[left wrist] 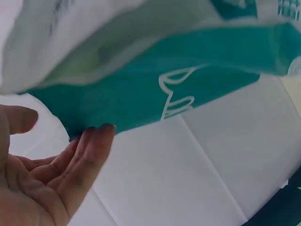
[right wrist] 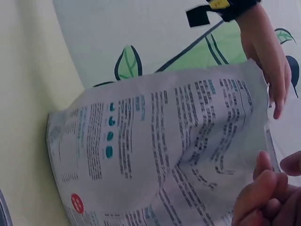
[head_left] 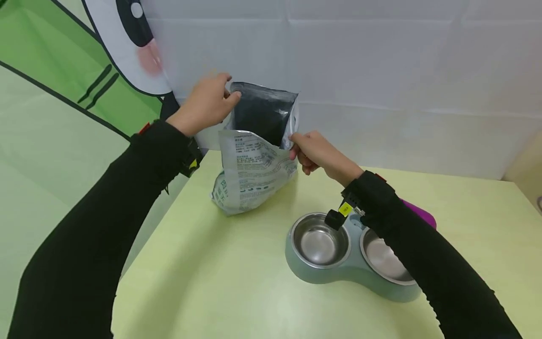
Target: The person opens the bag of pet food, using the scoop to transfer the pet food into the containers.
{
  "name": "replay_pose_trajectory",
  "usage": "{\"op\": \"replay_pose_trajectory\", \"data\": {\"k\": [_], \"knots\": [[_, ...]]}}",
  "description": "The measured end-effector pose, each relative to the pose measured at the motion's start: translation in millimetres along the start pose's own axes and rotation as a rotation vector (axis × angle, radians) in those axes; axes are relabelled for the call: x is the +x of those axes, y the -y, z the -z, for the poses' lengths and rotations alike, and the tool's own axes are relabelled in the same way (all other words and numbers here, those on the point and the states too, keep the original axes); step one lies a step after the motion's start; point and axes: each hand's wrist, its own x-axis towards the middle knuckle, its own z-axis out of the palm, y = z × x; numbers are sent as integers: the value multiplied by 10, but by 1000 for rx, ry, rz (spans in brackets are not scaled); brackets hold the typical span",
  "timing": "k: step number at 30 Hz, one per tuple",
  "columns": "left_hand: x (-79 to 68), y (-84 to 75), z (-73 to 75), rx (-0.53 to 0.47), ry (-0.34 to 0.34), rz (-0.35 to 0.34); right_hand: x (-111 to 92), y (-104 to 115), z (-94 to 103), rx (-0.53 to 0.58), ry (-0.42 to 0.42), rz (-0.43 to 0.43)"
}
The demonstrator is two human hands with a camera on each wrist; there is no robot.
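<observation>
A white printed foil-lined bag [head_left: 258, 176] stands upright on the table, its mouth wide and its dark silver lining showing. My right hand [head_left: 319, 155] pinches the right edge of the mouth between thumb and curled fingers. At the upper left corner, my left hand [head_left: 207, 104] has its fingers extended behind the bag's rim. In the left wrist view, fingertips of the left hand [left wrist: 61, 174] touch the teal back side of the bag [left wrist: 131, 89], with the thumb apart from it. The right wrist view shows the bag's text side [right wrist: 141, 141]. The bag's contents are hidden.
A grey-green double pet bowl [head_left: 355, 275] with two steel bowls stands right of the bag, partly under my right forearm. Behind that forearm shows a purple object [head_left: 419, 212], mostly hidden. A white wall sheet [head_left: 381, 70] hangs behind the table [head_left: 220, 282].
</observation>
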Motion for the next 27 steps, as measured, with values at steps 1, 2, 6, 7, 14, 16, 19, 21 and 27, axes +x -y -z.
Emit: {"op": "replay_pose_trajectory", "data": {"k": [1,2,6,7,14,16,19,21,27], "knots": [[-70,4,-21,-29,5,9,18,-9,41,-13,-10,2],[-146,9,-46,-51,6,17,39,-15,86,-29,-29,7],[-468,48,-190,-81,-19,26,188,-17,269,-39,-155,38],[-545,61,-237,-79,-40,24,236,-14,312,-32,-183,50],[-831,154,-636,-92,-354,-118,571,-50,515,-18,-185,167],[-820,167,-719,-106,-446,-161,653,-74,535,10,-162,202],[-767,169,-799,-172,-534,-182,738,-107,548,67,-130,236],[-729,165,-836,-229,-570,-185,772,-129,551,102,-122,245],[-667,121,-909,-334,-672,-193,788,-183,566,166,-131,254]]}}
